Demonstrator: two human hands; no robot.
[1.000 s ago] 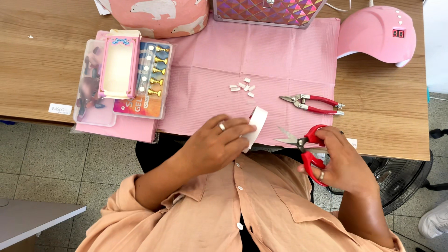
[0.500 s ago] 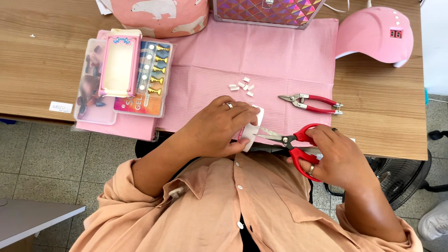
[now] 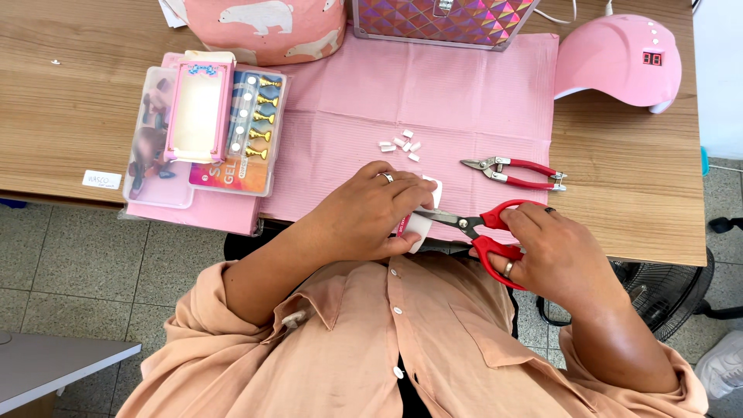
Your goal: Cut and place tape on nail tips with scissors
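We see the left hand (image 3: 371, 213) pinching a small white block (image 3: 423, 224) mid-frame; the right hand (image 3: 546, 251) grips red-handled scissors (image 3: 480, 228), blades pointing left, lying near-horizontal.

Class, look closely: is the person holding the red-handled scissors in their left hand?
No, the right hand grips the red-handled scissors.

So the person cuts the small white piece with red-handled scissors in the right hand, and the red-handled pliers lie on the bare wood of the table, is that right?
Not quite. The head view shows the red-handled pliers lying on the pink mat, not on bare wood. The rest holds: the right hand works the red-handled scissors on the small white piece, which the left hand holds.
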